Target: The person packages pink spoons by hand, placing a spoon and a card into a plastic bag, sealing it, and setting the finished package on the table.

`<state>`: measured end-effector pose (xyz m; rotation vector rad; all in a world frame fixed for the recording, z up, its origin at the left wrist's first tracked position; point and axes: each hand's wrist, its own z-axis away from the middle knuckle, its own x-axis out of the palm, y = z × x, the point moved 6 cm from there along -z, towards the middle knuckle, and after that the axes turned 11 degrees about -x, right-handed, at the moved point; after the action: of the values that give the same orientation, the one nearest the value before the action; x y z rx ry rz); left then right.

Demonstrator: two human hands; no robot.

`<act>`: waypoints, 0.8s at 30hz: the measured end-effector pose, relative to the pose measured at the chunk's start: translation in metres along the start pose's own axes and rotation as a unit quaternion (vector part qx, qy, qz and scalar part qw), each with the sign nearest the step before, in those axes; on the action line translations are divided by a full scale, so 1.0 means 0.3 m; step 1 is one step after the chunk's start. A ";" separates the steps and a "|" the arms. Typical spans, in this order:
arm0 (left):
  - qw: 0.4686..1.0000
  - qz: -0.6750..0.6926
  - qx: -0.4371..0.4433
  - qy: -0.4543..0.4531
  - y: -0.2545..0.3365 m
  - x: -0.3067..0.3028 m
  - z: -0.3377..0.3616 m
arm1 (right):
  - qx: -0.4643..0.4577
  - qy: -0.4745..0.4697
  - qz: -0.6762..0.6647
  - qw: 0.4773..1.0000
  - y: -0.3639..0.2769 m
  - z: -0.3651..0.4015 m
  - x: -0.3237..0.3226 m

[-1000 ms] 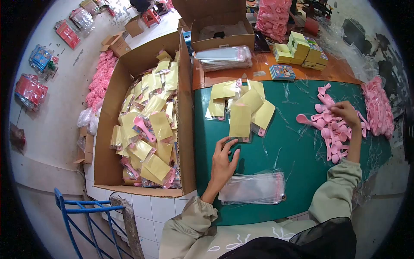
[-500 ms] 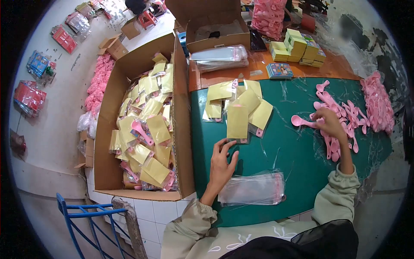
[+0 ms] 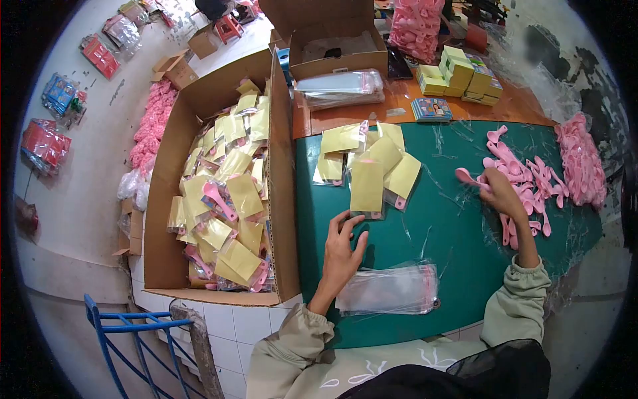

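My right hand (image 3: 500, 194) grips a pink spoon (image 3: 467, 176) by its handle, at the left side of a loose pile of pink spoons (image 3: 525, 174). On the green table top, my left hand (image 3: 342, 251) rests with its fingers apart and nothing in them. Its fingertips are close to the lower edge of a yellow card packet (image 3: 366, 187), one of several lying together. Below and to the right of that hand is a stack of clear plastic sleeves (image 3: 392, 290).
A tall cardboard box (image 3: 284, 199) full of yellow card packets stands left of the green table (image 3: 399, 332). At the back are an open carton (image 3: 339, 65), more sleeves (image 3: 339, 90) and yellow card stacks (image 3: 458, 70). A bag of pink spoons (image 3: 581, 159) lies far right.
My right hand has drawn slightly down and left from the pile, and the pink spoon has lifted and tilted with it. My left hand has stayed in place.
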<state>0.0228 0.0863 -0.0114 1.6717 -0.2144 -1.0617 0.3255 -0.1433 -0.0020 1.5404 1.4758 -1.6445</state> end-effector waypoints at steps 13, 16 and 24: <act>0.992 -0.065 0.064 0.090 0.049 -0.035 0.035 | 0.167 0.089 0.025 0.982 0.425 0.001 -0.463; 0.978 -0.129 0.135 0.097 0.118 -0.020 0.086 | 0.138 0.234 0.137 0.953 0.341 0.006 -0.492; 0.948 -0.122 0.229 -0.182 0.142 0.156 0.203 | 0.129 0.236 -0.057 0.962 -0.139 0.059 -0.374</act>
<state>0.0210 -0.0008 -0.0007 1.9320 -0.5384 -1.6015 0.3134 -0.1822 0.1121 2.1441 1.6566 -1.6603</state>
